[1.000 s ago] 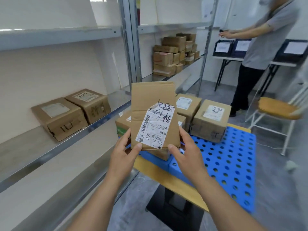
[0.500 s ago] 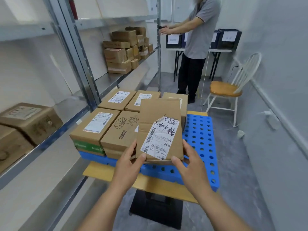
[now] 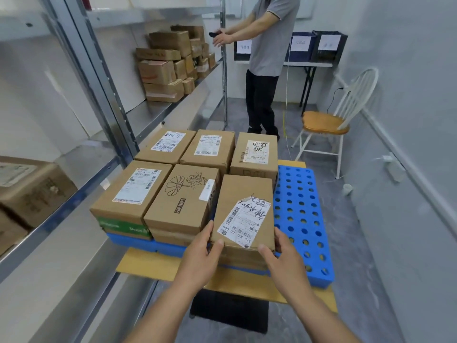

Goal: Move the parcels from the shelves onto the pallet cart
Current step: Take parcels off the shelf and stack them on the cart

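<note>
A flat brown parcel (image 3: pixel 243 201) with a torn white label lies nearly level at the near right of the box stack on the blue perforated pallet (image 3: pixel 300 219). My left hand (image 3: pixel 202 253) grips its near left corner, thumb on top. My right hand (image 3: pixel 284 258) grips its near right corner the same way. Several labelled cardboard parcels fill the pallet's left part, among them a flower-printed box (image 3: pixel 184 196) and a green-sided box (image 3: pixel 131 194). The pallet rests on a wooden cart deck (image 3: pixel 148 263).
Metal shelving (image 3: pixel 81 184) runs along the left, with brown boxes (image 3: pixel 32 186) at near left and a stack of boxes (image 3: pixel 168 63) farther back. A person (image 3: pixel 267 58) stands at the aisle's end by a table with bins. A white chair (image 3: pixel 331 125) stands at right.
The parcel went from upright in front of me down and forward onto the stack, now lying almost flat. My view turned from the shelf toward the cart.
</note>
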Motion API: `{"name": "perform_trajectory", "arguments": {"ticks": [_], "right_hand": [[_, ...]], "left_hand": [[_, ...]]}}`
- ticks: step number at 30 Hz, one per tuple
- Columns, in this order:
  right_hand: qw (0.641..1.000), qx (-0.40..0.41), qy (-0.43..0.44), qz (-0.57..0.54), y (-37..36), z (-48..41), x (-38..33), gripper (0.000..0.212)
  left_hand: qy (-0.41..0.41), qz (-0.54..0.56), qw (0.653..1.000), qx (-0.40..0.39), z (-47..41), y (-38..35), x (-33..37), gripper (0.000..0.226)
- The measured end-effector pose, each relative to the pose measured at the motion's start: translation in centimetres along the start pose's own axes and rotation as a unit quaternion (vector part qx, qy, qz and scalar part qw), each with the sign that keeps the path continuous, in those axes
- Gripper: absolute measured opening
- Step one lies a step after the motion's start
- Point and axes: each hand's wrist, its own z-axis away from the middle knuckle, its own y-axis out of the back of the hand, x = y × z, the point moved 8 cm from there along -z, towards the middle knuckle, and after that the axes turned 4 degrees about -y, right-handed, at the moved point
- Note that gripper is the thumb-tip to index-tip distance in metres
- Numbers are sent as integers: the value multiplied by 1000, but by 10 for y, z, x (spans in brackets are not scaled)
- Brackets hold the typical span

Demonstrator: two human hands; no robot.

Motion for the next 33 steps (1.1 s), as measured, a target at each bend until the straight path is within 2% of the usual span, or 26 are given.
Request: {"name": "perform_trajectory", "arguments": {"ticks": [3, 6, 11, 20, 24, 30, 33], "right_hand": [[1000, 2, 1, -5, -4, -4, -5, 54], [1000, 11, 1, -3, -7, -10, -9, 50], [1000, 27, 8, 1, -12, -17, -16, 47], [999, 22, 12, 41, -14, -22, -20, 47], [995, 24, 34, 96, -10, -22, -29, 60], [972, 51, 141, 179, 4, -17, -66, 58], [963, 46, 168, 207, 1, -10, -81, 59]], "left_hand": [[-95, -104, 986, 85, 0, 22, 19, 45], [-167, -174, 960, 144, -6, 41, 35, 50], [-94, -287, 951, 65, -30, 41, 19, 43], [-97, -299, 947, 70, -31, 42, 21, 41], [-95, -289, 951, 61, -31, 43, 25, 43], [-103, -265, 954, 93, -17, 50, 36, 42], [-104, -267, 951, 114, -6, 55, 39, 41]]}}
